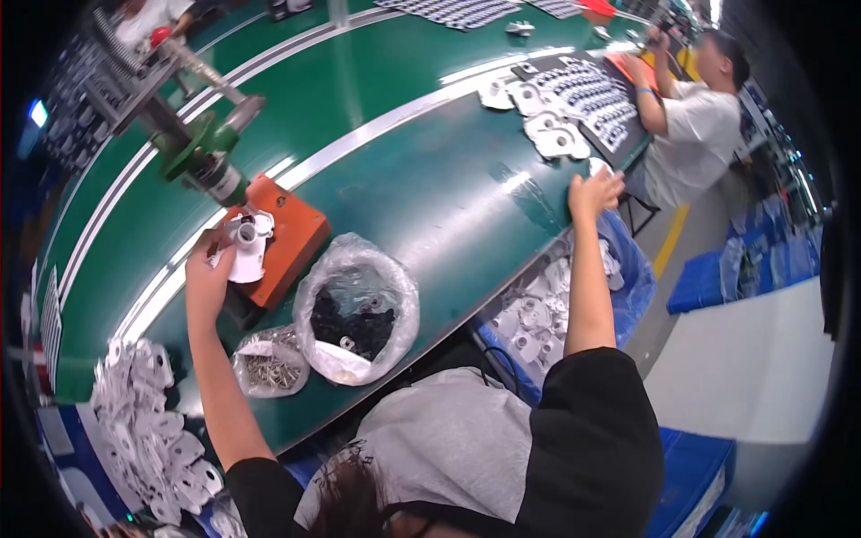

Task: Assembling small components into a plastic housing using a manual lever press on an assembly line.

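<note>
White plastic plate with a round collar [247, 262] sits at middle left of the frame. From my remote seat I see the long green table [430, 206]; under the green-and-grey metal press [202, 160], the orange rectangular block [300, 224] probably supports the plate. The clear plastic bag [405, 300] narrows the room beside the block; wider room runs toward upper right, along the table's front edge. The left hand [207, 272] pinches the plate, I think for steadiness; the right hand [594, 194] curls near a white piece [599, 165], its grip I cannot tell.

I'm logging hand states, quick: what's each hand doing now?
Left hand: closed on a white part.
Right hand: at a white piece; grip cannot be told.
</note>
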Demonstrator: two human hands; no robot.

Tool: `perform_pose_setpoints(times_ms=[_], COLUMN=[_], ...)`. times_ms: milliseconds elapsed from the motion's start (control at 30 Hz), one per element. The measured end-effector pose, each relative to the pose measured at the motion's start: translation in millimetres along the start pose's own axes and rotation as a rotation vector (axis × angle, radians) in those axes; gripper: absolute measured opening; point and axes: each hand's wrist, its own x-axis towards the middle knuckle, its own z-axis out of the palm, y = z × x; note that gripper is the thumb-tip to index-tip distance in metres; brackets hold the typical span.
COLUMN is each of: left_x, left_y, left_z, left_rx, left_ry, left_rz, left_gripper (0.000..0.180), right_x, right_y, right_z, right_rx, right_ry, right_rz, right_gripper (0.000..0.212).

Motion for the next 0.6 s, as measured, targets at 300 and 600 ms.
perform_pose_setpoints(times_ms=[300,600], left_x=[3,-61], left_y=[-35,-49], left_z=[-26,-73], left_rx=[-0.499,-0.052], left_ry=[0.471,0.430], left_rz=[-0.210,-0.313], left_gripper=[0.027,0.048], right_x=[36,29], right_y=[67,54], right_z=[56,62], right_rx=[-0.143,0.215], right_ry=[-0.101,-0.168], right_rz=[0.013,-0.062], right_gripper=[0.053,0.045])
